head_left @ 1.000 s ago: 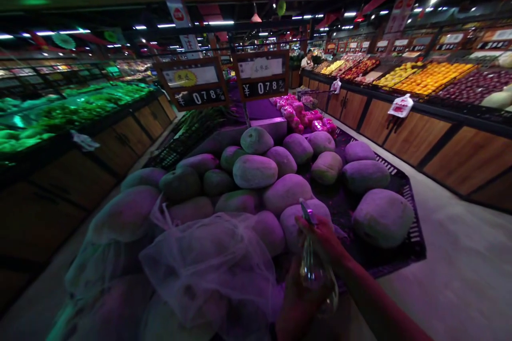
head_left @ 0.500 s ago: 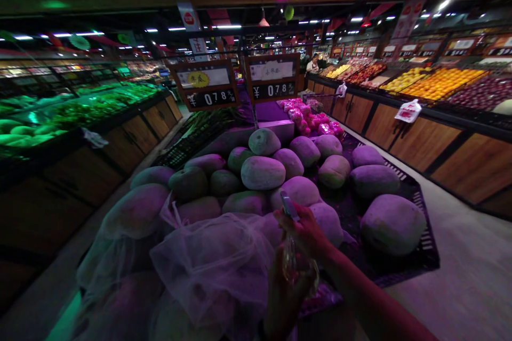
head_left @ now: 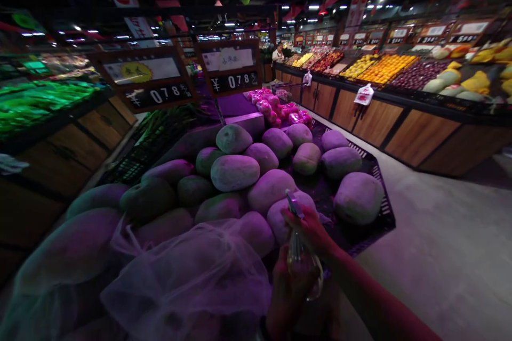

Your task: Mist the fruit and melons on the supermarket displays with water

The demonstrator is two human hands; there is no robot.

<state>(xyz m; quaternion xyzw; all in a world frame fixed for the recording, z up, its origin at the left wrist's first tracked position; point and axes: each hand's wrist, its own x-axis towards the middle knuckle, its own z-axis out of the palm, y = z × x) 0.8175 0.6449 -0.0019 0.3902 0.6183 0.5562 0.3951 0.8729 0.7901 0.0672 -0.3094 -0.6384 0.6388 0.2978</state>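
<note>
A shopper's two hands are close together over a heap of pale green melons (head_left: 234,173) bathed in purple light, the left hand (head_left: 286,290) closed around the body of a clear bottle (head_left: 298,258), the right hand (head_left: 308,229) just above, its fingers gripping a small shiny piece (head_left: 294,204) that juts forward over the bottle; whether the two parts join is hidden by the grip. A dark band (head_left: 264,327) circles the left wrist. The bottle leans in front of the nearest melons, to the right of a sheer white bag (head_left: 192,282) draped over the front of the heap. One large melon (head_left: 359,198) sits apart at the right, near the slotted rim of a black tray (head_left: 386,218). Behind the heap, two framed price signs (head_left: 231,66) each read 0.78, with pink-lit wrapped bundles (head_left: 270,109) beyond. Leafy greens (head_left: 40,104) glow under green light at left, while oranges (head_left: 390,69) and other fruit top wooden cabinets (head_left: 384,120) at right, where a person (head_left: 278,53) stands in the distance.
</note>
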